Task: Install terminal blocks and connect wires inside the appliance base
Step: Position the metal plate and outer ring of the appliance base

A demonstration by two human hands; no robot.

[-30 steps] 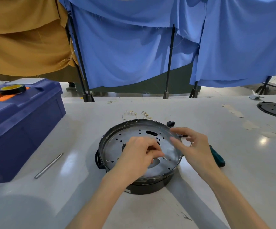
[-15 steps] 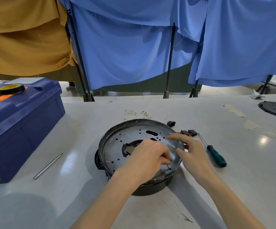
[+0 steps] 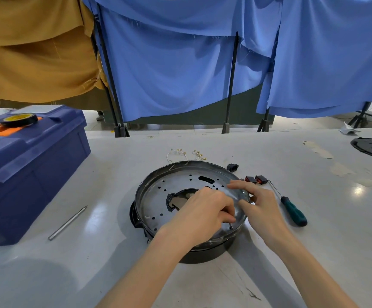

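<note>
Appliance base (image 3: pixel 156 196) under curled left hand (image 3: pixel 202 210), its hold unclear; right hand (image 3: pixel 262 205) straight-fingered on the rim.

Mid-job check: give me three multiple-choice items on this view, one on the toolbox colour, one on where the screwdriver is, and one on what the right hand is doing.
1. What colour is the toolbox body?
A) blue
B) white
C) green

2. Where does the screwdriver lie?
A) on the toolbox
B) on the table, right of the base
C) inside the base

3. What is the right hand doing?
A) gripping the screwdriver
B) resting flat on the toolbox
C) reaching straight fingers to the base's rim

Answers:
1 A: the box at the left is dark blue.
2 B: it lies flat on the table beside the base, with no hand on it.
3 C: its fingers stretch over the rim and hold nothing.
</note>
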